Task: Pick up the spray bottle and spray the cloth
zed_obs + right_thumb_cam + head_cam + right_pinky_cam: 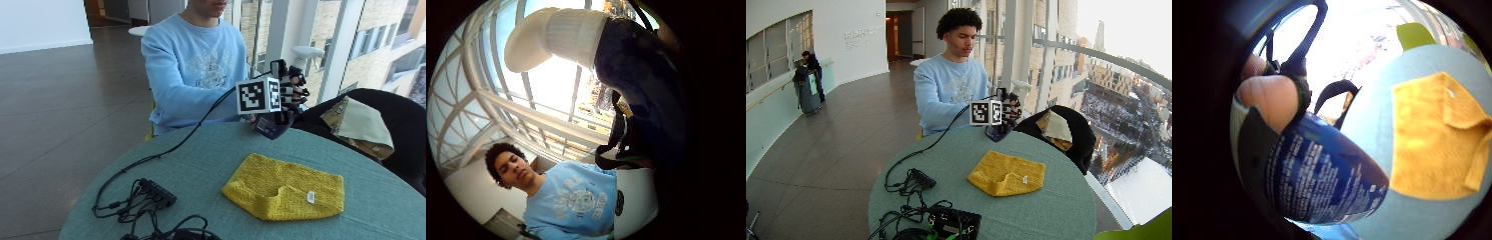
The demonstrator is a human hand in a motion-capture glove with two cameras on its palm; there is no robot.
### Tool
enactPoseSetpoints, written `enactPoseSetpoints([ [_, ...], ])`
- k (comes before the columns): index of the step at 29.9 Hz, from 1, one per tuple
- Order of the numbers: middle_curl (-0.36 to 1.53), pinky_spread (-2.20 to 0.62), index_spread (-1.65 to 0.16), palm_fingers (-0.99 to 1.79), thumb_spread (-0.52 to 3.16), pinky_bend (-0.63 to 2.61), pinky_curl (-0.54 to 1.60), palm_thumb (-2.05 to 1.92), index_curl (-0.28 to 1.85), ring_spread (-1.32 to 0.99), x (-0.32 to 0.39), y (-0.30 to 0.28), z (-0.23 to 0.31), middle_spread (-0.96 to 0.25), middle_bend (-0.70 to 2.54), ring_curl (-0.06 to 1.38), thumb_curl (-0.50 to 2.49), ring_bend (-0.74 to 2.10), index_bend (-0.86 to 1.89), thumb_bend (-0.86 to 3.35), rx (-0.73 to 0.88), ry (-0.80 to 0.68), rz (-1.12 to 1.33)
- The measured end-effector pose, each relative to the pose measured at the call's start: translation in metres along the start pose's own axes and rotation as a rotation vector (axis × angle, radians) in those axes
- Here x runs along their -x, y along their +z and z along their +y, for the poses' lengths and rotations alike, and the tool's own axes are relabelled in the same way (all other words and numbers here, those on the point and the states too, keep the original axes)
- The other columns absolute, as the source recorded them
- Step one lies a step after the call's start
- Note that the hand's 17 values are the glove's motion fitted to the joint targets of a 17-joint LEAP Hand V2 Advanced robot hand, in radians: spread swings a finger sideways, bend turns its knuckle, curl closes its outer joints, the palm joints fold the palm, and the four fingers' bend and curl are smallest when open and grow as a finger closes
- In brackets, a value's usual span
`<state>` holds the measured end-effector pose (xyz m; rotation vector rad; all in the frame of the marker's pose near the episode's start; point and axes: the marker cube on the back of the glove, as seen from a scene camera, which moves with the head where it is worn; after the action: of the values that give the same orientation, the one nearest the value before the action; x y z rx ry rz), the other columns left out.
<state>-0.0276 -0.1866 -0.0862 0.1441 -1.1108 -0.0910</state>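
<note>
the spray bottle point(272, 125) is being gripped aloft by the gloved right hand point(287, 92), fingers curled; the nozzle is best being aimed at the yellow cloth point(286, 187) mid-table.

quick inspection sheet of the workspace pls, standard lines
Surface: round teal table.
Job's things: yellow cloth lies on the table, one corner folded over; dark blue spray bottle, white cap, lifted off the table.
Clutter: black box with wires near the table edge.
Hands: gloved right hand grips the spray bottle; other hand not seen.
Cables: black cable bundle beside the cloth, one lead runs up to the hand.
Surroundings: black chair with draped fabric, windows behind.
</note>
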Motion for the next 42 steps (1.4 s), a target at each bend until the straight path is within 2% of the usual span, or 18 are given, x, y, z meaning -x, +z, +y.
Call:
enactPoseSetpoints([
  [10, 0.49, 0.22, -0.24, 0.98, 0.88, 0.16, 0.32, 0.89, 0.29, -0.02, -0.014, 0.099, -0.037, -0.11, 0.26, 0.41, 0.60, 0.48, 0.13, -0.03, -0.003, -0.168, -0.061],
  [19, 0.48, 0.20, -0.25, 0.97, 0.90, 0.16, 0.31, 0.88, 0.30, -0.04, -0.034, 0.135, -0.051, -0.12, 0.26, 0.41, 0.59, 0.48, 0.13, -0.03, -0.019, -0.188, -0.058],
  [31, 0.48, 0.20, -0.27, 1.01, 0.91, 0.16, 0.29, 0.87, 0.31, -0.06, -0.048, 0.142, -0.048, -0.13, 0.27, 0.41, 0.57, 0.48, 0.13, -0.03, -0.026, -0.204, -0.040],
  [35, 0.48, 0.20, -0.27, 1.00, 0.92, 0.15, 0.29, 0.86, 0.32, -0.06, -0.051, 0.140, -0.041, -0.13, 0.27, 0.41, 0.57, 0.47, 0.14, -0.03, 0.040, -0.161, -0.032],
  [39, 0.48, 0.24, -0.28, 0.83, 0.97, 0.13, 0.28, 0.79, 0.36, -0.07, -0.050, 0.117, -0.020, -0.12, 0.27, 0.39, 0.53, 0.35, 0.20, -0.05, 0.084, -0.124, 0.058],
  [42, 0.48, 0.25, -0.29, 0.82, 0.99, 0.13, 0.27, 0.76, 0.37, -0.07, -0.046, 0.086, 0.006, -0.11, 0.28, 0.38, 0.51, 0.32, 0.19, -0.05, 0.110, -0.102, 0.205],
])
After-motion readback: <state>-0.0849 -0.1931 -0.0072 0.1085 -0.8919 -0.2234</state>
